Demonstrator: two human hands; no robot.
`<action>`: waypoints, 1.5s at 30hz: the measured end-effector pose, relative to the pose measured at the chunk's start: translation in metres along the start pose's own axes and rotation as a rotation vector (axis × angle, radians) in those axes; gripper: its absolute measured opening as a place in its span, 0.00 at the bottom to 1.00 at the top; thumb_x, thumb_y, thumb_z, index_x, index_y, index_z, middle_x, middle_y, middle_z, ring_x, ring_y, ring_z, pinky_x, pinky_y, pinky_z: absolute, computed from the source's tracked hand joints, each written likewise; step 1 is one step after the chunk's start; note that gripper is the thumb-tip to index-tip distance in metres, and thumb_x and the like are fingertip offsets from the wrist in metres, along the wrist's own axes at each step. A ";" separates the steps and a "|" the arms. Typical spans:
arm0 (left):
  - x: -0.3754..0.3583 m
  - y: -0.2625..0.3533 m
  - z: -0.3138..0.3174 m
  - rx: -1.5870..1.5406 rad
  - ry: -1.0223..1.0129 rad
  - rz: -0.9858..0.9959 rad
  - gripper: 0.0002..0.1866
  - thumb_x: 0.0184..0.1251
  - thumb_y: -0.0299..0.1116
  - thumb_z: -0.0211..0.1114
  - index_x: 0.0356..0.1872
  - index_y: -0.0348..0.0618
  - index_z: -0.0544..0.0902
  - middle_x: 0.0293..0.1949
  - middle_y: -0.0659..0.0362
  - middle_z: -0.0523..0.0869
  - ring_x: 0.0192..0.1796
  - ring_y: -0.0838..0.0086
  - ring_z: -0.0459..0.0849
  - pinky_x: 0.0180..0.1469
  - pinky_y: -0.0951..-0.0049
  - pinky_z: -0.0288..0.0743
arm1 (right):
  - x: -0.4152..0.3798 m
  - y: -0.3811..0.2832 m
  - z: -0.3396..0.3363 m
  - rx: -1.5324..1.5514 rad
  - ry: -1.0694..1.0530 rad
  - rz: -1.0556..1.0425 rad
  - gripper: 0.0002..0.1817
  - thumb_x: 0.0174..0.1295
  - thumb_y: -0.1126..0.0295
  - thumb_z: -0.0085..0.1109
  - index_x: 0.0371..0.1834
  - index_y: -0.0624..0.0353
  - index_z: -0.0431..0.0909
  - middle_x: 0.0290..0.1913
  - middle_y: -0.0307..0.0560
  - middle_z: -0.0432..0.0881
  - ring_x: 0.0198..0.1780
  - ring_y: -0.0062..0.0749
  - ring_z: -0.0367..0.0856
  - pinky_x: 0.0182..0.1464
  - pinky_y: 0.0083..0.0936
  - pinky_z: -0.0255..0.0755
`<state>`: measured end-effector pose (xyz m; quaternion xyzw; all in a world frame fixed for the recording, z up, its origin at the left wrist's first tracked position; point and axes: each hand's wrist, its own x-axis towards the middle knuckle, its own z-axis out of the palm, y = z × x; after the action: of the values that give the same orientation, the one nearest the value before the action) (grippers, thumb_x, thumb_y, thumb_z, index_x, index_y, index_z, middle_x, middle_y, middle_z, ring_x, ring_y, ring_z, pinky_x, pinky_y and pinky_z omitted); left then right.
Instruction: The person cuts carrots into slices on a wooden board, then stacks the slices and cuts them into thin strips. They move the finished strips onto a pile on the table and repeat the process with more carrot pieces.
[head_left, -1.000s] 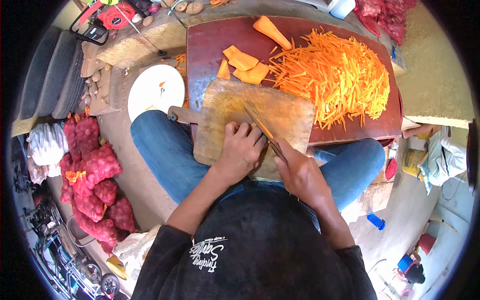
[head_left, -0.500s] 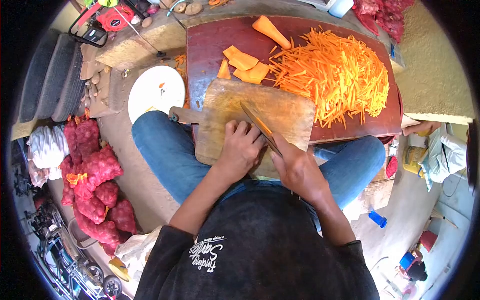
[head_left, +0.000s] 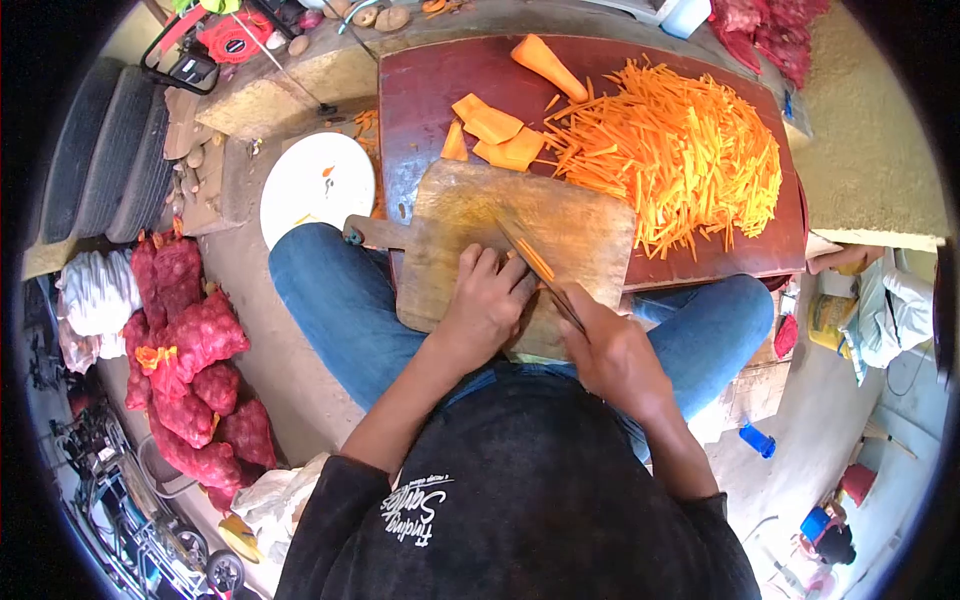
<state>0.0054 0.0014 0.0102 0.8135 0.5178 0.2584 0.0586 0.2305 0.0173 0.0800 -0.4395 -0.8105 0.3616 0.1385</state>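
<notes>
My right hand (head_left: 622, 362) is closed round the handle of a knife (head_left: 513, 229), its blade slanting up and left over a wooden cutting board (head_left: 590, 215). Thin orange carrot strips (head_left: 537, 262) lie along the blade. Close beside the knife, my left hand (head_left: 482, 303) rests on the board with its fingers curled; whatever lies under them is hidden. Past the board's far edge are flat carrot slices (head_left: 512, 148), a peeled carrot piece (head_left: 548, 66) and a big heap of carrot sticks (head_left: 690, 150).
The board overlaps the near edge of a dark red table (head_left: 430, 85), above my legs. A white round lid or plate (head_left: 318, 185) is by my left knee. Red net sacks (head_left: 195, 350) and stacked tyres (head_left: 105, 150) stand to the left.
The knife and my right hand have shifted slightly right and toward me. More carrot strips show along the blade. My left hand stays curled in nearly the same place.
</notes>
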 end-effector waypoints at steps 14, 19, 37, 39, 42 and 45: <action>-0.004 -0.003 0.000 -0.011 -0.078 0.049 0.15 0.65 0.31 0.70 0.50 0.39 0.96 0.51 0.53 0.87 0.56 0.55 0.84 0.72 0.46 0.70 | -0.016 -0.007 -0.009 -0.020 -0.044 0.003 0.26 0.78 0.70 0.67 0.75 0.65 0.71 0.40 0.69 0.90 0.41 0.71 0.91 0.40 0.58 0.86; -0.001 -0.002 0.002 -0.010 0.001 0.063 0.13 0.65 0.31 0.70 0.46 0.39 0.96 0.49 0.54 0.87 0.54 0.56 0.83 0.72 0.47 0.70 | 0.010 0.005 0.012 -0.056 0.022 -0.070 0.25 0.78 0.70 0.67 0.73 0.63 0.72 0.40 0.69 0.90 0.42 0.72 0.92 0.40 0.58 0.85; -0.007 -0.003 0.004 0.007 -0.011 0.060 0.13 0.66 0.31 0.69 0.46 0.39 0.95 0.50 0.54 0.87 0.54 0.55 0.84 0.73 0.45 0.71 | -0.007 -0.011 -0.007 -0.005 -0.085 0.074 0.25 0.76 0.74 0.68 0.75 0.60 0.75 0.48 0.72 0.90 0.51 0.73 0.91 0.49 0.57 0.85; -0.009 -0.002 0.006 0.013 -0.013 0.046 0.13 0.66 0.31 0.69 0.46 0.40 0.95 0.49 0.54 0.88 0.53 0.55 0.84 0.73 0.45 0.71 | -0.013 -0.011 -0.009 0.001 -0.074 0.055 0.25 0.77 0.72 0.68 0.74 0.60 0.74 0.45 0.71 0.90 0.48 0.71 0.91 0.46 0.57 0.85; -0.004 -0.002 0.004 0.012 0.005 0.063 0.12 0.66 0.31 0.69 0.46 0.40 0.95 0.49 0.54 0.87 0.52 0.56 0.84 0.72 0.46 0.71 | -0.005 0.003 0.006 -0.051 0.017 -0.067 0.23 0.79 0.67 0.68 0.71 0.62 0.73 0.39 0.67 0.90 0.40 0.67 0.92 0.38 0.57 0.85; -0.004 -0.002 0.000 0.003 0.021 0.070 0.11 0.66 0.31 0.69 0.45 0.40 0.95 0.48 0.55 0.87 0.52 0.56 0.84 0.71 0.47 0.71 | 0.011 0.005 0.015 -0.093 0.025 -0.102 0.25 0.78 0.68 0.69 0.73 0.63 0.72 0.40 0.67 0.91 0.40 0.67 0.92 0.37 0.57 0.85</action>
<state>0.0027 -0.0007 0.0079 0.8286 0.4897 0.2679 0.0430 0.2192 0.0209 0.0650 -0.4080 -0.8460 0.3103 0.1465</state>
